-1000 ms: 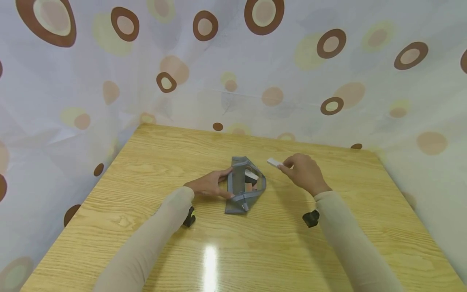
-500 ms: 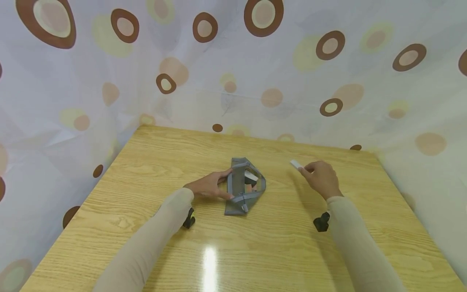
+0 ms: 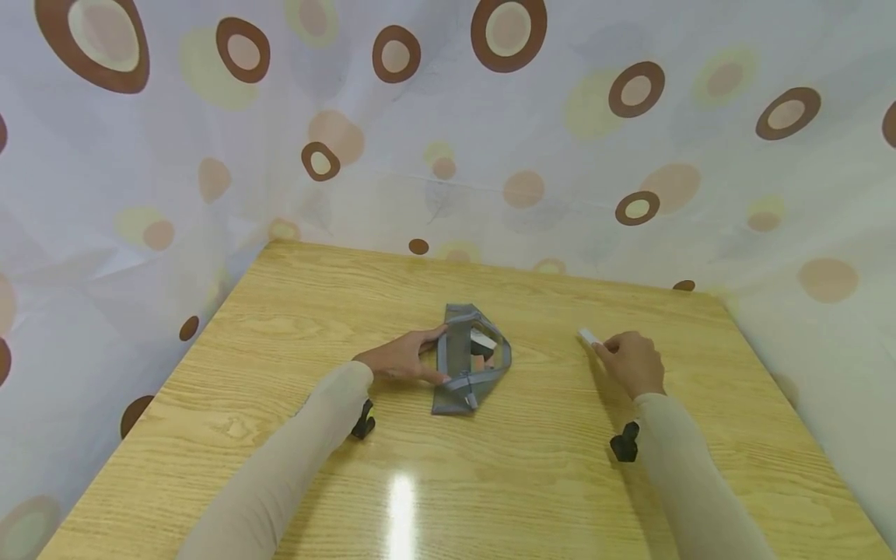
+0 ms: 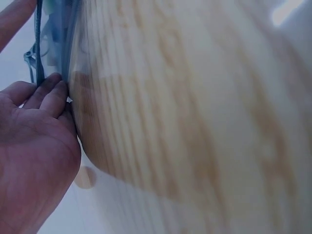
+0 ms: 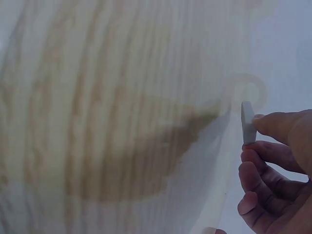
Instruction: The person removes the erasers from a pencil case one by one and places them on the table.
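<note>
Head view shows the left hand (image 3: 402, 355) gripping the left side of a grey pouch (image 3: 458, 348) between spread thumb and fingers, and, well apart, the right hand (image 3: 635, 364) pinching a small white piece (image 3: 587, 337) above the tabletop (image 3: 518, 482), toward its right edge. The pouch lies near the tabletop's middle, its mouth gaping. The work seems partway: a white-and-black item (image 3: 482, 342) and a tan piece (image 3: 478, 363) sit inside, the white piece is outside; what else remains cannot be told.

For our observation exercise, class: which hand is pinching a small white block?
The right hand: it alone pinches the white block, whereas the left hand holds the grey pouch.
</note>
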`<state>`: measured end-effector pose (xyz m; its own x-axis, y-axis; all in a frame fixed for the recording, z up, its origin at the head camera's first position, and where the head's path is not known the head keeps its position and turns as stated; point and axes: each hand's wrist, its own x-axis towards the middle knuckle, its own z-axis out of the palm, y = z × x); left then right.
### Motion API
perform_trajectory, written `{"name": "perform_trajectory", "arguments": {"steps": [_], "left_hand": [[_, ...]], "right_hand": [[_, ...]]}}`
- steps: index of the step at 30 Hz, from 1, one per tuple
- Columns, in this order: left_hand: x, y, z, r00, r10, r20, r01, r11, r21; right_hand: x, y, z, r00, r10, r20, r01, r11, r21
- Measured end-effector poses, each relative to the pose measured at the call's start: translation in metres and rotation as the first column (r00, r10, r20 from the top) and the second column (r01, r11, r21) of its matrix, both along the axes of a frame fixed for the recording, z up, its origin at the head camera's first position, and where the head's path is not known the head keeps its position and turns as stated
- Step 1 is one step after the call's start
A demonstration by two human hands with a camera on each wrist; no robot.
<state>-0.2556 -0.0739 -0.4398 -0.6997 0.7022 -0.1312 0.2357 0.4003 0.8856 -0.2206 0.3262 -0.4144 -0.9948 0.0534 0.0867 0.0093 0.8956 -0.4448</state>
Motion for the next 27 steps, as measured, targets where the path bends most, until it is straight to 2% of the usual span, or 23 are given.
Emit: {"name": "perform_trajectory", "arguments": {"steps": [6,13,20,27], "left_hand": [[0.0,0.0,-0.002,1.0,-0.002,-0.001,0.002,1.0,0.014],[0.001,0.0,-0.001,1.0,-0.004,-0.004,0.004,1.0,0.013],[0.0,-0.001,0.0,1.0,-0.001,-0.001,0.001,1.0,-0.005],[-0.001,0.0,-0.002,1.0,0.006,0.011,-0.006,1.0,0.004]], "right_hand": [[0.001,0.003,-0.007,0.998,-0.024,0.057,0.025,1.0,-0.002],[0.002,0.003,-0.013,0.996,-0.011,0.09,0.011,1.0,0.002],[-0.001,0.001,-0.009,0.992,-0.001,0.124,-0.004,0.999,0.042],[-0.001,-0.001,-0.003,0.987,0.008,0.161,-0.015,0.999,0.039]]}}
